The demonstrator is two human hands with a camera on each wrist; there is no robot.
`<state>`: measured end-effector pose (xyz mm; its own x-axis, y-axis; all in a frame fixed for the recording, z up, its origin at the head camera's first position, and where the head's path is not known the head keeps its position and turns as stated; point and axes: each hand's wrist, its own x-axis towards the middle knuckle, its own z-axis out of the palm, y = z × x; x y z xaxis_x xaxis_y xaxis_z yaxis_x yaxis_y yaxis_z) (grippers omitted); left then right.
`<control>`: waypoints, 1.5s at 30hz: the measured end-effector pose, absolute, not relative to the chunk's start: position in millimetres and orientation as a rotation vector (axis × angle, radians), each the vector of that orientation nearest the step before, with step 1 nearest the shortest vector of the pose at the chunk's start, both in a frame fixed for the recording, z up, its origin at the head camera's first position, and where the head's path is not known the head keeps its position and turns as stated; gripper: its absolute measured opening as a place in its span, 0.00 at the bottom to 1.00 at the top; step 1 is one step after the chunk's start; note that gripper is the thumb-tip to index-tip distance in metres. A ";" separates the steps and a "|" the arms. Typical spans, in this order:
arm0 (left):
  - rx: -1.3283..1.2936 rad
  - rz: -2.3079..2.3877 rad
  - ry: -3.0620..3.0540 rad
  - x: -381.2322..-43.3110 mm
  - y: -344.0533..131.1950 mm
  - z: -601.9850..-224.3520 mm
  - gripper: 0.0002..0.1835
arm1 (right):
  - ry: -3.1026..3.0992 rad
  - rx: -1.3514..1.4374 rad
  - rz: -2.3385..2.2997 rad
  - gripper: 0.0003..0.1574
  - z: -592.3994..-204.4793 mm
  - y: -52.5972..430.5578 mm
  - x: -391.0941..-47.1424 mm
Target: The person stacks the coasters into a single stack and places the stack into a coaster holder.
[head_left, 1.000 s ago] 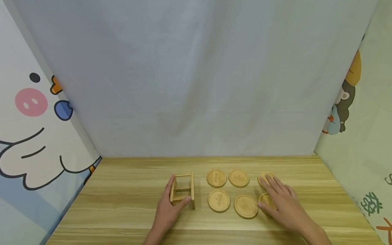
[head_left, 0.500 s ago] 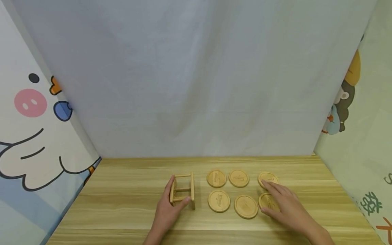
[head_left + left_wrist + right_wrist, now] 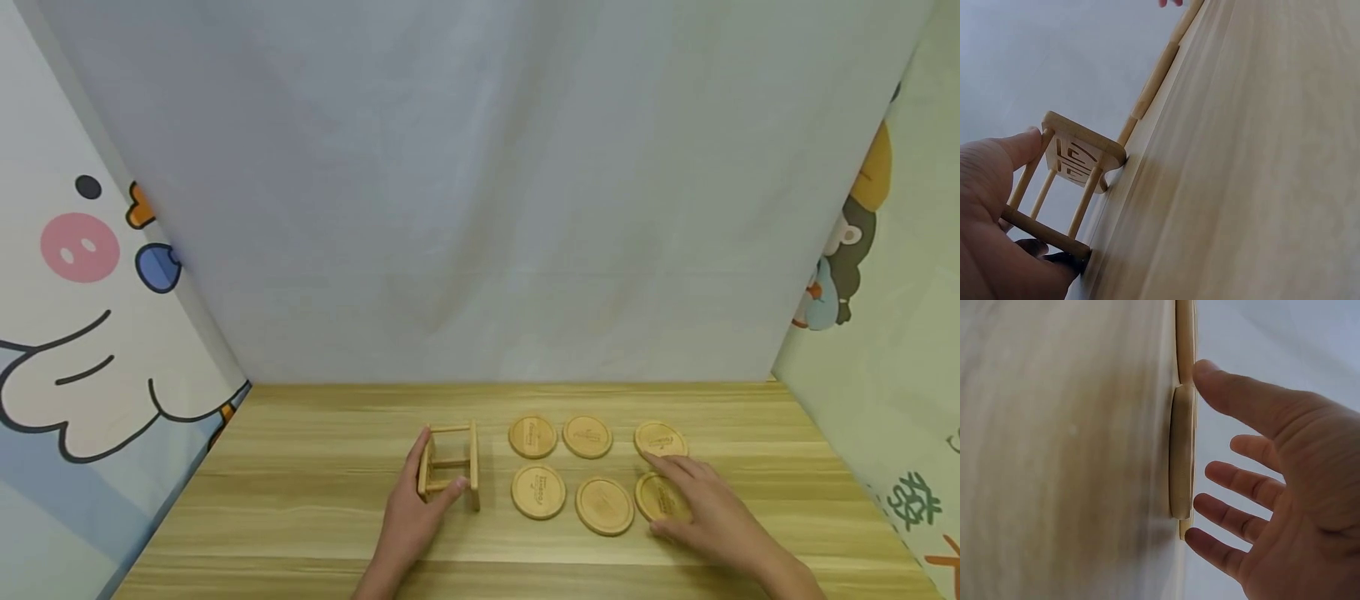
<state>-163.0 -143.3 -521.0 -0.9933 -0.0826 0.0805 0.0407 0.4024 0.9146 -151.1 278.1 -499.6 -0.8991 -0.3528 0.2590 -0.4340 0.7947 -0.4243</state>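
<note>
While the head view looks down on a pale wooden table [image 3: 300,500], six round coasters lie flat there in two rows of three. Engraved marks that look like lettering show on the front-left coaster [image 3: 537,492], back-left coaster [image 3: 532,437], back-middle coaster [image 3: 587,437], back-right coaster [image 3: 661,438] and front-right coaster [image 3: 662,498], too small to read with certainty; the mark on the front-middle coaster [image 3: 604,506] is fainter. On the pale green wall [image 3: 892,367] at right is a green Chinese character [image 3: 913,500], apparently 發. The left hand [image 3: 411,514] grips a small wooden rack [image 3: 452,462], thumb on one end panel, fingers around the other. The rack stands left of the coasters, just beside the left columns. The right hand [image 3: 712,512], its fingers loosely extended, spans the front-right coaster: thumb by its near edge, a fingertip at the edge of the back-right coaster. The rack is two panels joined by rods, and the table shows between them.

In the left wrist view, which is tilted, the left hand pinches the rack between thumb and fingers. The far panel carries a cut-out pattern, and coasters line up edge-on beyond it.

In the right wrist view, turned sideways, the right hand's fingers are spread and slightly bent around a coaster seen edge-on, thumb near one end and the lowest fingertip near the other. Whether they touch it, I cannot tell.
</note>
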 end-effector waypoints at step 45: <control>0.045 -1.656 -2.545 -160.5 -143.2 -519.0 0.51 | -2.888 0.598 0.767 0.56 -501.3 287.2 -153.2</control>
